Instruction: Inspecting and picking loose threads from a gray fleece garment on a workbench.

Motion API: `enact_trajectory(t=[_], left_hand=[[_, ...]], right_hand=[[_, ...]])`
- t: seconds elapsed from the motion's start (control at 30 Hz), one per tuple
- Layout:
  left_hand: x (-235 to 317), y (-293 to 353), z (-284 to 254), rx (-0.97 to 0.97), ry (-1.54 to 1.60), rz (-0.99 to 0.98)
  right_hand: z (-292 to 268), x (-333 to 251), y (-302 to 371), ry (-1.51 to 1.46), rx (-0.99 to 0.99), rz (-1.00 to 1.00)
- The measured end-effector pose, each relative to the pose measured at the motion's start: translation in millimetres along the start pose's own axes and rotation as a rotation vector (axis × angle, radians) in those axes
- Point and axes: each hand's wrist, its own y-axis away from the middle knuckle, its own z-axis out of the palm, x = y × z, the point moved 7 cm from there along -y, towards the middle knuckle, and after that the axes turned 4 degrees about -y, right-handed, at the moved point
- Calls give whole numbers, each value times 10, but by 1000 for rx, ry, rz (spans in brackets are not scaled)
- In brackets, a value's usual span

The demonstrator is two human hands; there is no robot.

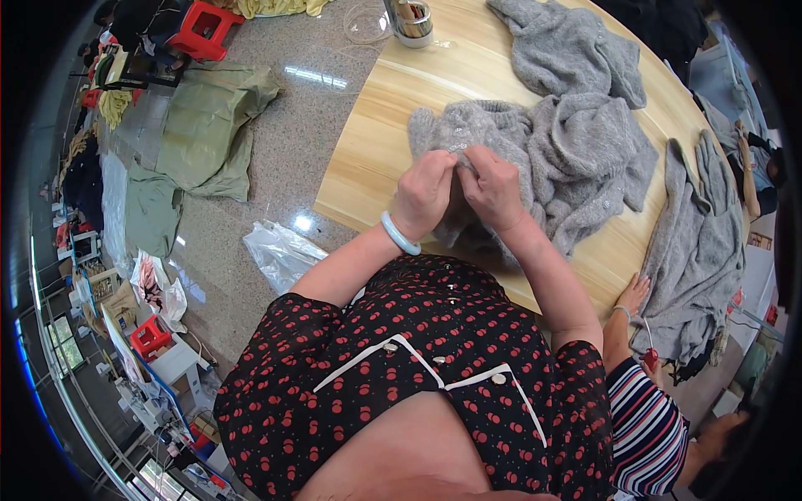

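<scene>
A fuzzy grey knit sweater (484,125) lies bunched on the pale wooden table (359,159) in front of me. Small shiny beads show on its knit just beyond my fingertips. My left hand (424,194), with a pale bangle at the wrist, is closed in a pinch on the knit. Close beside it my right hand (491,189) pinches the same sweater, thumb and fingers pressed together. The two hands nearly touch at the fingertips. Whether a needle or thread is between them is too small to tell. Part of the sweater hangs toward my body, below my hands.
More grey knitwear (576,50) lies farther back on the table. A jar of pens (411,23) stands at the far left edge. To my right, a co-worker's hand (632,296) rests by another grey garment (689,250). Plastic bags (280,255) and green sacks (209,129) lie on the floor.
</scene>
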Motion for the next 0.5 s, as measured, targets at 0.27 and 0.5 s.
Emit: enact_trajectory(t=[0.27, 0.5], left_hand=[[-46, -61, -86, -177, -38, 164], [-17, -51, -30, -169, 12, 156]], right_hand=[[-61, -13, -58, -128, -55, -11], [-75, -53, -33, -50, -15, -71]])
